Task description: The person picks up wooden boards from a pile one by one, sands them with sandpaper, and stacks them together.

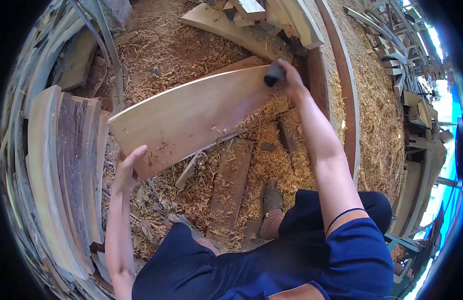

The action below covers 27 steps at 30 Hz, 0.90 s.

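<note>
A wide, pale wooden board (191,112) is held up in front of me, tilted, with a few wood shavings on its face. My left hand (127,167) grips its lower left end, thumb over the face and the other fingers behind. At the far right end, my right hand (291,80) is closed round a short dark grey, cylinder-like object (275,74) with a black end, which overlaps the board's corner. I cannot tell whether that hand also grips the board. Below the board, a narrow plank (231,182) lies among the shavings.
Wood shavings (156,55) cover the ground. Boards (74,165) stand stacked at the left. Cut wood pieces (241,25) are heaped at the top, beside a long beam (341,65) on the right. More timber (421,115) lies at the far right. My sandalled foot (271,202) is below.
</note>
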Each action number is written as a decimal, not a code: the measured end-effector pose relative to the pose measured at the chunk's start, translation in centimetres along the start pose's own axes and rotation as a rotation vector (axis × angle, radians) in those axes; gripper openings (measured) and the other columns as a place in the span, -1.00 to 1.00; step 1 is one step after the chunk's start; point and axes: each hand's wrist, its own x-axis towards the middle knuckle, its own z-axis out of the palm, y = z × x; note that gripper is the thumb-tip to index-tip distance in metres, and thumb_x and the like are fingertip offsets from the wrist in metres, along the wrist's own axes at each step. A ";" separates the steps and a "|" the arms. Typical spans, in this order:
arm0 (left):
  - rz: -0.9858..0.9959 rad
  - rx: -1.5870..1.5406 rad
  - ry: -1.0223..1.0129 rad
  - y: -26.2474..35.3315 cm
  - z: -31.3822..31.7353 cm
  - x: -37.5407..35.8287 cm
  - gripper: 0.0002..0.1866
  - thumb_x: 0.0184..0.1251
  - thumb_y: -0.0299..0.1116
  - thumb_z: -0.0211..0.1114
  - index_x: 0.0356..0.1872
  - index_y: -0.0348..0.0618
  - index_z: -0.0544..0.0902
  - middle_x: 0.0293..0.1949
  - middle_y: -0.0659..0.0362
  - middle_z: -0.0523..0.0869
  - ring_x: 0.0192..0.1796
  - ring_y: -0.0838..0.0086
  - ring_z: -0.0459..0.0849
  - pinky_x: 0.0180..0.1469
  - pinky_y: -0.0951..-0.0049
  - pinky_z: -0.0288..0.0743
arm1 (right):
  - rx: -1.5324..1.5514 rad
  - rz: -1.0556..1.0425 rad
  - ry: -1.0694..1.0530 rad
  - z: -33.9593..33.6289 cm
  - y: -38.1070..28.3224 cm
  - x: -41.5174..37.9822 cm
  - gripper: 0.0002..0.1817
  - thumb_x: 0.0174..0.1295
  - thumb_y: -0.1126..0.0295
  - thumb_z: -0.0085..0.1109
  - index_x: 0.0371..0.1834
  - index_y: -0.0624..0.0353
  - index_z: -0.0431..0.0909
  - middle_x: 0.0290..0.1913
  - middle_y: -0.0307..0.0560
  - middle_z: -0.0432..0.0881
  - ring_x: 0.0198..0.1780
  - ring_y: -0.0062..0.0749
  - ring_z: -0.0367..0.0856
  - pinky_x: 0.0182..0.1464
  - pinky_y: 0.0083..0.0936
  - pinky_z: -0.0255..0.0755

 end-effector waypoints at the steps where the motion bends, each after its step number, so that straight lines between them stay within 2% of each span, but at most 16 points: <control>1: 0.145 0.056 -0.056 1.5 1.9 -2.0 -0.46 0.08 -0.31 0.37 0.09 -0.32 0.44 -0.08 0.07 0.63 -0.05 0.41 0.63 0.02 0.40 0.53 | 0.153 0.023 -0.060 -0.9 -0.2 -0.3 -0.72 0.23 0.18 0.12 -0.13 0.11 0.49 -0.28 -0.16 0.56 -0.30 -0.39 0.56 -0.21 -0.37 0.51; 2: 0.294 0.110 -0.109 2.2 2.6 -3.2 -0.50 0.07 -0.35 0.36 0.05 -0.30 0.48 -0.10 0.06 0.64 -0.09 0.42 0.64 0.02 0.41 0.52 | 0.303 0.044 -0.123 -2.2 -0.7 -0.6 -0.76 0.25 0.21 0.09 -0.14 0.11 0.48 -0.25 -0.14 0.57 -0.28 -0.39 0.57 -0.19 -0.38 0.51; 4: 0.301 0.211 -0.123 1.8 1.9 -4.3 -0.59 0.07 -0.42 0.37 -0.01 -0.29 0.57 -0.08 0.05 0.66 -0.08 0.45 0.64 0.02 0.42 0.51 | 0.390 -0.115 -0.084 -4.9 -0.9 -2.6 -0.71 0.26 0.12 0.02 -0.15 0.07 0.50 -0.31 -0.18 0.60 -0.28 -0.41 0.59 -0.21 -0.30 0.52; 6: 0.412 0.323 -0.299 2.1 4.1 -7.0 -0.60 0.03 -0.50 0.38 -0.02 -0.29 0.60 0.02 0.00 0.63 0.02 0.38 0.63 0.07 0.39 0.50 | 0.783 -0.113 -0.433 -9.7 0.6 -2.7 -0.67 0.28 0.11 -0.06 -0.16 0.15 0.50 -0.28 -0.11 0.61 -0.23 -0.31 0.61 -0.13 -0.26 0.52; 8: 0.701 0.428 -0.460 1.6 5.3 -7.8 -0.50 -0.07 -0.55 0.41 0.03 -0.28 0.59 0.08 -0.07 0.59 0.13 0.27 0.59 0.17 0.33 0.44 | 0.866 -0.024 -0.005 -10.6 0.8 -5.4 -0.65 0.29 0.14 -0.10 -0.18 0.21 0.50 -0.25 -0.04 0.63 -0.19 -0.18 0.61 -0.06 -0.22 0.51; 10: 0.867 0.538 -0.570 1.6 5.8 -8.8 -0.39 -0.15 -0.59 0.39 0.09 -0.28 0.54 0.09 -0.13 0.57 0.20 0.13 0.52 0.27 0.29 0.34 | 0.780 -0.192 -0.095 -12.4 1.9 -5.3 -0.65 0.29 0.16 -0.10 -0.20 0.23 0.52 -0.32 -0.01 0.63 -0.21 -0.13 0.61 -0.03 -0.20 0.49; 13: 0.849 0.481 -0.484 0.9 5.0 -10.0 -0.46 -0.07 -0.59 0.38 0.08 -0.30 0.55 0.05 -0.07 0.61 0.14 0.18 0.57 0.22 0.34 0.39 | 0.792 -0.186 -0.262 -10.8 0.4 -3.7 -0.68 0.32 0.23 -0.14 -0.19 0.24 0.53 -0.30 0.00 0.64 -0.22 -0.20 0.61 -0.05 -0.29 0.50; 16: 0.550 0.200 -0.119 0.9 3.1 -11.0 -0.66 0.14 -0.56 0.28 -0.02 -0.35 0.57 -0.12 0.04 0.67 -0.09 0.38 0.67 0.01 0.39 0.53 | 0.547 -0.263 -0.297 -3.5 -3.2 -5.1 -0.65 0.36 0.28 -0.23 -0.11 0.30 0.51 -0.23 0.00 0.64 -0.16 -0.29 0.61 0.01 -0.35 0.49; 18: 0.324 -0.099 0.001 1.0 1.8 -10.4 -0.62 0.12 -0.55 0.29 0.01 -0.34 0.50 -0.12 0.03 0.65 -0.10 0.39 0.66 -0.04 0.38 0.56 | 0.587 -0.015 -0.039 1.5 -5.3 -5.2 -0.74 0.34 0.33 -0.02 0.01 0.19 0.46 -0.07 -0.12 0.61 -0.09 -0.40 0.58 0.12 -0.40 0.42; 19: 0.262 -0.147 0.078 0.8 1.5 -10.0 -0.57 0.14 -0.48 0.29 0.07 -0.30 0.45 -0.07 0.04 0.62 -0.06 0.36 0.64 -0.01 0.33 0.57 | 0.406 -0.167 -0.181 2.4 -5.2 -3.0 -0.65 0.31 0.18 0.07 0.04 0.17 0.43 -0.11 -0.17 0.58 -0.10 -0.42 0.55 0.13 -0.35 0.41; 20: 0.199 -0.199 0.159 0.4 1.1 -9.5 -0.51 0.17 -0.42 0.28 0.14 -0.26 0.40 -0.01 0.06 0.59 -0.03 0.33 0.63 0.01 0.29 0.59 | 0.280 -0.180 -0.123 4.6 -5.7 -3.3 -0.65 0.30 0.12 0.09 -0.05 0.15 0.49 -0.22 -0.26 0.58 -0.23 -0.42 0.56 -0.03 -0.42 0.47; 22: 0.008 -0.445 0.201 -1.0 -0.4 -8.2 -0.51 0.15 -0.42 0.31 0.11 -0.25 0.40 -0.04 0.06 0.58 0.00 0.33 0.60 0.03 0.31 0.54 | -0.596 -0.340 0.021 6.0 -5.5 -2.8 -0.72 0.32 0.16 0.05 -0.10 0.12 0.53 -0.28 -0.25 0.61 -0.33 -0.41 0.59 -0.25 -0.38 0.49; 23: -0.006 -0.455 0.223 -2.1 -0.8 -8.1 -0.51 0.16 -0.39 0.31 0.13 -0.24 0.40 -0.03 0.08 0.58 0.02 0.33 0.59 0.06 0.29 0.52 | -0.981 -0.738 0.109 5.8 -3.5 -1.4 -0.81 0.28 0.24 0.08 -0.24 0.11 0.56 -0.42 -0.14 0.62 -0.47 -0.30 0.60 -0.43 -0.33 0.44; 24: -0.021 -0.467 0.240 -3.0 -1.0 -7.8 -0.50 0.18 -0.36 0.30 0.14 -0.23 0.40 -0.02 0.11 0.59 0.04 0.34 0.58 0.10 0.27 0.50 | -1.414 -1.446 0.076 4.8 -0.8 -0.7 -0.87 0.20 0.32 0.09 -0.31 0.11 0.55 -0.55 -0.02 0.57 -0.49 -0.18 0.60 -0.45 -0.33 0.46; 26: -0.034 -0.502 0.238 -4.2 -1.4 -7.6 -0.50 0.20 -0.30 0.29 0.15 -0.22 0.39 0.00 0.12 0.59 0.06 0.33 0.58 0.11 0.24 0.48 | -1.372 -1.048 -0.078 6.5 3.3 -5.6 -0.87 0.21 0.41 -0.01 -0.34 0.20 0.52 -0.55 -0.02 0.56 -0.52 -0.12 0.61 -0.47 -0.35 0.55; 27: -0.033 -0.523 0.232 -4.7 -1.6 -7.5 -0.49 0.23 -0.24 0.27 0.17 -0.21 0.39 0.02 0.13 0.58 0.07 0.32 0.57 0.13 0.21 0.47 | -1.922 -0.801 -0.174 8.7 4.2 -9.3 -0.85 0.23 0.44 -0.03 -0.35 0.27 0.53 -0.43 0.04 0.64 -0.48 -0.10 0.65 -0.48 -0.33 0.57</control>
